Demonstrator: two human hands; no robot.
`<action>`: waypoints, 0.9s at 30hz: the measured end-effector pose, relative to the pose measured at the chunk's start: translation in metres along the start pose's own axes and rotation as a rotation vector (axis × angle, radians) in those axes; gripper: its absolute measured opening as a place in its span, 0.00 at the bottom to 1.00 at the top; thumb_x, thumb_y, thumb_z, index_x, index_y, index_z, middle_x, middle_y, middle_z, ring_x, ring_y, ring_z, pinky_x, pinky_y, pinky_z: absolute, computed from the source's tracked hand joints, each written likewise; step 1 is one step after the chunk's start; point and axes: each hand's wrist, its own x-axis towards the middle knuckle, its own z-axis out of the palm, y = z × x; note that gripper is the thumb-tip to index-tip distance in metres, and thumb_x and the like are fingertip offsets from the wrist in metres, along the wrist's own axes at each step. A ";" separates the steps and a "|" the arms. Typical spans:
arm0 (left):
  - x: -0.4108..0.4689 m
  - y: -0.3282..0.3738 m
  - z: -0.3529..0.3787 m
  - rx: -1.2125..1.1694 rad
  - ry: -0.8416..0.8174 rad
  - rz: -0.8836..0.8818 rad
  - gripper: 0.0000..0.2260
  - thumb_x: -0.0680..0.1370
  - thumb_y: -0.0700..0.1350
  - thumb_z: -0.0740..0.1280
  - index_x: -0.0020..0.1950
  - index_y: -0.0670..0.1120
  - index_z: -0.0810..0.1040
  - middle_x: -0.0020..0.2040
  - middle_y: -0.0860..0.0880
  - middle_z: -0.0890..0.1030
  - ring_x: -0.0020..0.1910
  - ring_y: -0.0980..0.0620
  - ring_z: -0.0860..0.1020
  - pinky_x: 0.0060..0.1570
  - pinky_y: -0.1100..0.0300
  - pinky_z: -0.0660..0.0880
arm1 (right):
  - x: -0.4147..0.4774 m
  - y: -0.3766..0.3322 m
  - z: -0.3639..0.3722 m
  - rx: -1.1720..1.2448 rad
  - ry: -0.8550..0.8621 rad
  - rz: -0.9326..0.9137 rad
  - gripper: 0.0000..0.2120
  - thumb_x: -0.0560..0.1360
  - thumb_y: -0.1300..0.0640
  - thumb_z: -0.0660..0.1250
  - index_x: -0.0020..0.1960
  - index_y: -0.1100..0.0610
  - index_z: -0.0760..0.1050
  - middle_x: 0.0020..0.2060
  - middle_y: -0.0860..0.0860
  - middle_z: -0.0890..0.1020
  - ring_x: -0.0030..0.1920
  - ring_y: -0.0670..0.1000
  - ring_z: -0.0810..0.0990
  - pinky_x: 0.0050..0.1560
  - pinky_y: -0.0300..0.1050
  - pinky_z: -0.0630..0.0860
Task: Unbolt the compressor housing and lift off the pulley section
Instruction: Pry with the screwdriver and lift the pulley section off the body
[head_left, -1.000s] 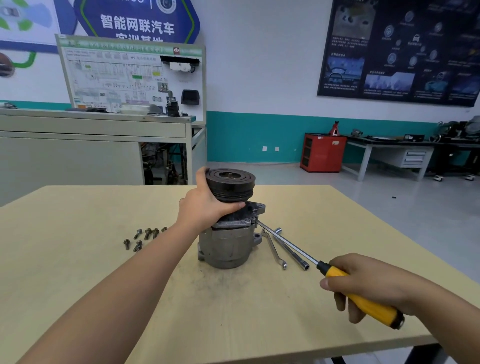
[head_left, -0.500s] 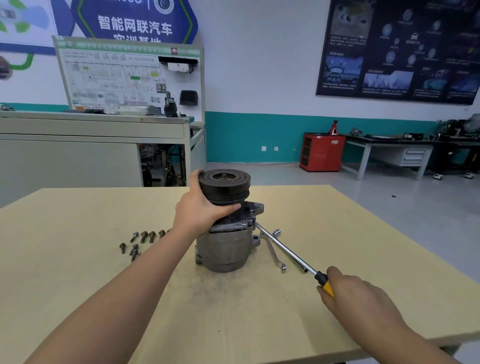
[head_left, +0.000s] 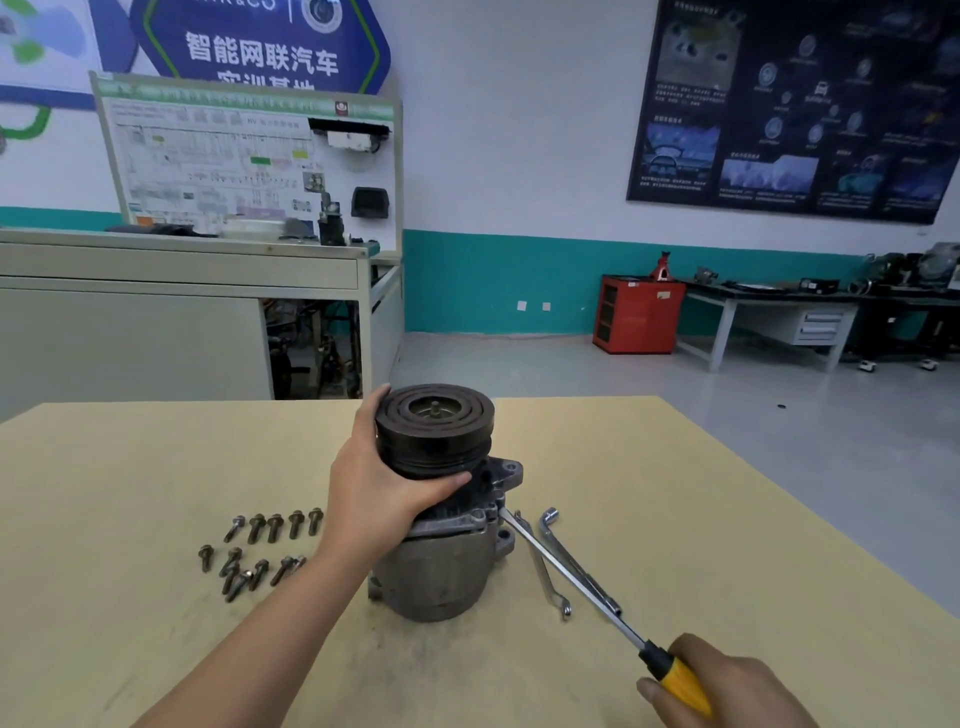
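At the centre of the worktop (head_left: 675, 467), the compressor (head_left: 436, 577) stood upright with its pulley section (head_left: 434, 426) uppermost, the left hand (head_left: 369, 483) grasping the pulley rim in its fingers (head_left: 379, 402), the right hand (head_left: 727, 686) clenched round a yellow-handled screwdriver (head_left: 571, 579) whose tip met the housing seam, and loose bolts (head_left: 260, 545) lying to the left.

The blue sign (head_left: 262, 57) on the far left wall reads "智能网联汽车"; its lower line is half hidden. Print on the board (head_left: 218, 171) and the poster (head_left: 795, 104) is too small to read.
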 end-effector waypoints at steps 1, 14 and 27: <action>0.000 -0.001 0.000 -0.004 0.002 0.001 0.50 0.55 0.55 0.83 0.71 0.62 0.60 0.58 0.62 0.73 0.59 0.60 0.72 0.60 0.63 0.68 | 0.003 0.001 -0.001 0.014 -0.021 0.006 0.14 0.75 0.35 0.57 0.46 0.45 0.62 0.39 0.45 0.72 0.46 0.45 0.74 0.42 0.29 0.69; 0.008 0.004 -0.003 -0.052 0.080 -0.053 0.42 0.51 0.58 0.81 0.57 0.74 0.61 0.51 0.66 0.75 0.53 0.57 0.77 0.52 0.62 0.73 | 0.036 0.026 -0.029 0.006 0.056 0.120 0.13 0.74 0.41 0.64 0.45 0.50 0.69 0.35 0.48 0.76 0.37 0.45 0.75 0.35 0.27 0.69; 0.001 0.017 -0.007 0.035 0.043 -0.058 0.43 0.48 0.66 0.76 0.58 0.74 0.59 0.53 0.71 0.71 0.63 0.48 0.74 0.64 0.44 0.70 | 0.114 0.008 0.015 0.034 0.172 0.122 0.08 0.72 0.49 0.69 0.40 0.54 0.77 0.40 0.50 0.76 0.41 0.50 0.75 0.35 0.43 0.67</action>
